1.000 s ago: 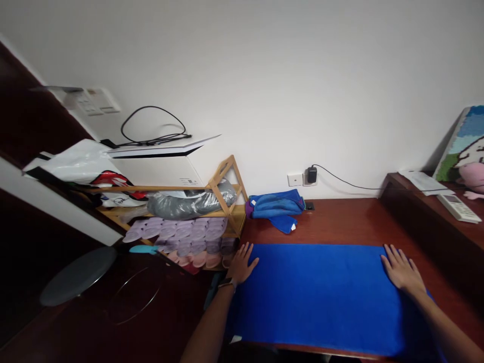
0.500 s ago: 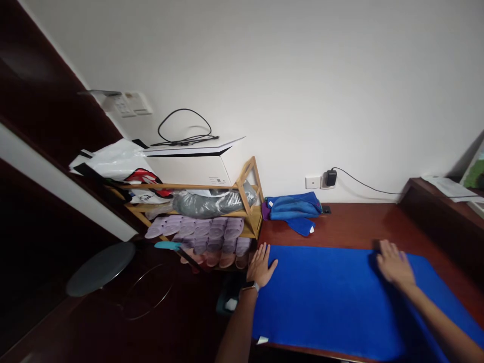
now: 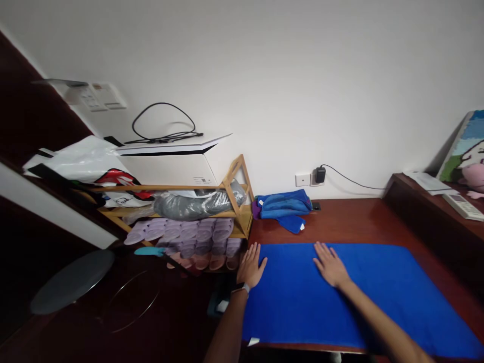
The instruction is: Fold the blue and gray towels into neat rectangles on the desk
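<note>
A blue cloth [image 3: 295, 302] lies spread flat over the brown tabletop [image 3: 351, 217], with a small white tag [image 3: 253, 341] at its near left corner. My left hand [image 3: 251, 267] rests flat at the cloth's far left corner, fingers stretched out, a watch [image 3: 241, 287] on its wrist. Nearer the cloth's middle, by its far edge, my right hand [image 3: 331, 264] is spread palm down on or just over the fabric; contact is hard to tell. Neither hand holds anything. Behind the cloth lies a folded pile of blue cloths [image 3: 283, 204].
Left of the table stands a wooden rack [image 3: 242, 217] with purple slippers [image 3: 189, 229], a white box [image 3: 170, 169] and a plastic bag [image 3: 83, 161]. A round stool [image 3: 71, 282] is at the lower left. A black adapter [image 3: 320, 175] sits in the wall socket; a remote [image 3: 463, 206] lies right.
My right hand has moved left along the cloth's far edge, toward my left hand. The left hand stays at its corner. The view has turned slightly right.
</note>
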`<state>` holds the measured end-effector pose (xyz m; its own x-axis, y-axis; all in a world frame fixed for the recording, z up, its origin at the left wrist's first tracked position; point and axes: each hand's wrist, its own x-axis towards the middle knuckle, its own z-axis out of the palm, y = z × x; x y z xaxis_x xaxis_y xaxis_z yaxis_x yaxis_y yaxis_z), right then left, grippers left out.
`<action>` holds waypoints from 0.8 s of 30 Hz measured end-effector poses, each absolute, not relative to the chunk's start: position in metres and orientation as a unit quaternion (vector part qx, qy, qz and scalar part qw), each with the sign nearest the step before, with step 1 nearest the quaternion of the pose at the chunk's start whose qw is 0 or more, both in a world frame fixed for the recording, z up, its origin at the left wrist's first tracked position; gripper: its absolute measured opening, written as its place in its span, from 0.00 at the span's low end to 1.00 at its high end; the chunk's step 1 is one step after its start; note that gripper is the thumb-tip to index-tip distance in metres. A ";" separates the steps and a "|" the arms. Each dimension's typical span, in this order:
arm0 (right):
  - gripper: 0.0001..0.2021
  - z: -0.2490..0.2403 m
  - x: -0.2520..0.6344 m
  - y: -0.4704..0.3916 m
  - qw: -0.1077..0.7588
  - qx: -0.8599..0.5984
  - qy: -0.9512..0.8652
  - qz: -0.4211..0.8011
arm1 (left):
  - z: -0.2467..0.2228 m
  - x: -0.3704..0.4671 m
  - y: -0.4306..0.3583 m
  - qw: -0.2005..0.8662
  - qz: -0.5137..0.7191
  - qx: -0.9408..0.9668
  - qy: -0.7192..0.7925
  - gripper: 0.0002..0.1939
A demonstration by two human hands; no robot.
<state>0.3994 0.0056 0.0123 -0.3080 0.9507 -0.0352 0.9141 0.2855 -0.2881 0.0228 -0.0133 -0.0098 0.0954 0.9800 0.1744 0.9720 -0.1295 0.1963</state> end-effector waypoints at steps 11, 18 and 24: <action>0.39 -0.019 0.703 0.002 0.030 -0.791 -0.607 0.072 | -0.014 0.013 -0.006 -0.008 0.113 0.752 0.649 0.35; 0.40 -0.023 0.695 0.005 0.053 -0.784 -0.614 0.068 | -0.008 0.012 -0.004 -0.002 0.092 0.746 0.660 0.35; 0.39 -0.008 0.696 0.009 0.060 -0.790 -0.600 0.115 | 0.029 0.035 -0.009 -0.062 0.092 0.756 0.645 0.31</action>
<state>0.6961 0.0095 -0.0075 0.2547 0.9608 -0.1099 0.9334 -0.2739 -0.2319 0.0352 -0.0092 0.0290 0.1520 0.9639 0.2188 0.9865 -0.1614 0.0258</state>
